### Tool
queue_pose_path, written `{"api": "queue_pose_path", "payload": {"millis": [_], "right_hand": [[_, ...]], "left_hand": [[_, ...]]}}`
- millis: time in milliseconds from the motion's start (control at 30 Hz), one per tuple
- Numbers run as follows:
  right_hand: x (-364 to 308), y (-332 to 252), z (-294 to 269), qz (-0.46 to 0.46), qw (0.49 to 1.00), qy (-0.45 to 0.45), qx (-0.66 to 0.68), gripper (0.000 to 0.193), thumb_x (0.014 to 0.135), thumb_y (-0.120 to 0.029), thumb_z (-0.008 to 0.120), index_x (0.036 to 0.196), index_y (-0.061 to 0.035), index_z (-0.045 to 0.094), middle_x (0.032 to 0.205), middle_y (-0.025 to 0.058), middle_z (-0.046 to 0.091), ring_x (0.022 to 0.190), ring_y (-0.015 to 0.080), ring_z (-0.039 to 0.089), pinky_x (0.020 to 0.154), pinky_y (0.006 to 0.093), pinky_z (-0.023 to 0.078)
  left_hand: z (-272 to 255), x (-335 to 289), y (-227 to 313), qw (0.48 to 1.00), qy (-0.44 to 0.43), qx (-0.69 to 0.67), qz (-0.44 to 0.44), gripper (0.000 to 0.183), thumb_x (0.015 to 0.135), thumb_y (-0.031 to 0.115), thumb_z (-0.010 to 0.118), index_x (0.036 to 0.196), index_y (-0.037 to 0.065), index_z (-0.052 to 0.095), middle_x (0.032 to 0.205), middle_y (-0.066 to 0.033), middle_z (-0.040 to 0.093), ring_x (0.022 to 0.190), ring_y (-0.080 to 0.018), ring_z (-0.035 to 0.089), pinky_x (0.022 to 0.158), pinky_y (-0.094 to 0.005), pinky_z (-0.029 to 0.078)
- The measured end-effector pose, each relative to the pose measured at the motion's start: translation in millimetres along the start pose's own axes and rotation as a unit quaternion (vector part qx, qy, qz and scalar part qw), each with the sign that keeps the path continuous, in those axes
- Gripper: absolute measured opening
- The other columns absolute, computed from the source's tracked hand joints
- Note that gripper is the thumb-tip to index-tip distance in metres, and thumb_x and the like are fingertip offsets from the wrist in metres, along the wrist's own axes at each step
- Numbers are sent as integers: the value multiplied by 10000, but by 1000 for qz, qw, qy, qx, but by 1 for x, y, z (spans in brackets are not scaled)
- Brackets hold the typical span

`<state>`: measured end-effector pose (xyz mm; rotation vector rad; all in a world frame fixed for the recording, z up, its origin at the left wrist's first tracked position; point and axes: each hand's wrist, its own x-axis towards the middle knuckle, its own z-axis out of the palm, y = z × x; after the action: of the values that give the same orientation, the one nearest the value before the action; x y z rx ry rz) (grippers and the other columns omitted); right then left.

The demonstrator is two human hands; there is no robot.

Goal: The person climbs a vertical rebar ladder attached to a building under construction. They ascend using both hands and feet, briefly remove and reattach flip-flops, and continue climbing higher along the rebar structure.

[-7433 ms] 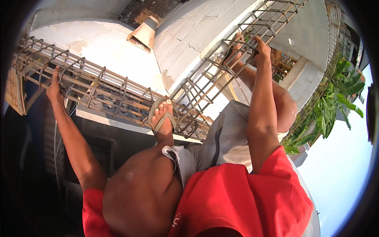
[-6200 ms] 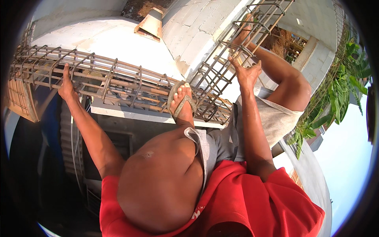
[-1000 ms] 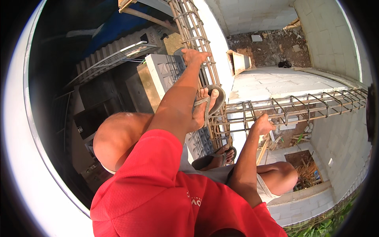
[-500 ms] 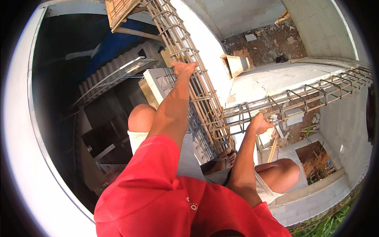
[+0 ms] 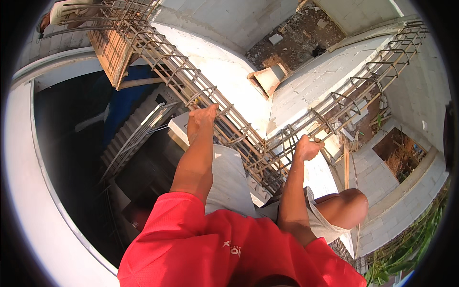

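Two long cages of steel reinforcing bar meet at a corner in front of me. My left hand (image 5: 203, 117) is closed on the near side of the left rebar cage (image 5: 191, 79), which runs toward the upper left. Just right of the corner, my right hand (image 5: 308, 148) has its fingers curled around a bar of the right rebar cage (image 5: 351, 100), which slopes to the upper right. Square stirrups wrap the long bars of both. Under the left cage lies a pale wall top; my bent right knee (image 5: 351, 205) is close to the right hand.
Deep drops flank the walls, with a dark roofed space (image 5: 67, 143) at left and a rubble floor (image 5: 296, 43) beyond. A wooden formwork box (image 5: 112, 57) hangs beside the left cage. Another person's arm (image 5: 71, 9) shows at the upper left. Plants (image 5: 401, 253) grow lower right.
My view has swung, so the cages sit at a different slant and another person shows at the upper left. My left hand appears lower and further left; both hands remain on the bars.
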<state>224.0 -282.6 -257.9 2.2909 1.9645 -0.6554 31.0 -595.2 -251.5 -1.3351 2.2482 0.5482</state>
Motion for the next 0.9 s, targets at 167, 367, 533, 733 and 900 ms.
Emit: {"api": "queue_pose_path", "payload": {"millis": [167, 367, 533, 733, 900], "right_hand": [[5, -10, -6, 21, 999, -44, -20, 538, 684, -122, 738, 1147, -94, 466, 875, 218, 718, 846, 442, 733, 848, 530, 567], [6, -8, -5, 34, 997, -67, -15, 549, 686, -103, 707, 1179, -61, 468, 906, 215, 716, 879, 447, 731, 855, 527, 563], [5, 4, -3, 24, 998, -66, 9, 536, 688, -82, 722, 1164, -54, 477, 872, 203, 710, 854, 436, 726, 834, 516, 552], [-9, 0, -1, 23, 993, -87, 72, 537, 697, -116, 761, 1182, -40, 543, 900, 221, 730, 906, 437, 726, 872, 497, 553], [-3, 18, -1, -20, 992, -68, 102, 561, 678, -174, 828, 1151, -47, 554, 861, 153, 682, 843, 368, 694, 817, 465, 539]], "left_hand": [[0, 17, -24, 998, -58, -20, -14, 1167, 810, 461, 841, 1493, -182, 147, 1445, -365, 510, 1233, -389, 565, 1059, -508, 465], [-8, -8, -21, 999, 5, 38, -22, 975, 789, 562, 832, 1314, -115, 367, 1088, -236, 633, 883, -307, 627, 768, -464, 528], [-10, 14, -26, 997, -67, 12, -26, 903, 790, 546, 866, 1265, -121, 485, 1116, -183, 659, 872, -254, 642, 672, -390, 550], [-8, 29, -36, 995, -88, -52, -9, 718, 793, 463, 926, 1152, -105, 672, 1103, -154, 702, 770, -218, 635, 572, -370, 519], [-8, 47, -38, 991, -130, 6, -24, 815, 804, 546, 891, 1268, -76, 640, 1199, -145, 693, 864, -195, 656, 610, -355, 535]]}}
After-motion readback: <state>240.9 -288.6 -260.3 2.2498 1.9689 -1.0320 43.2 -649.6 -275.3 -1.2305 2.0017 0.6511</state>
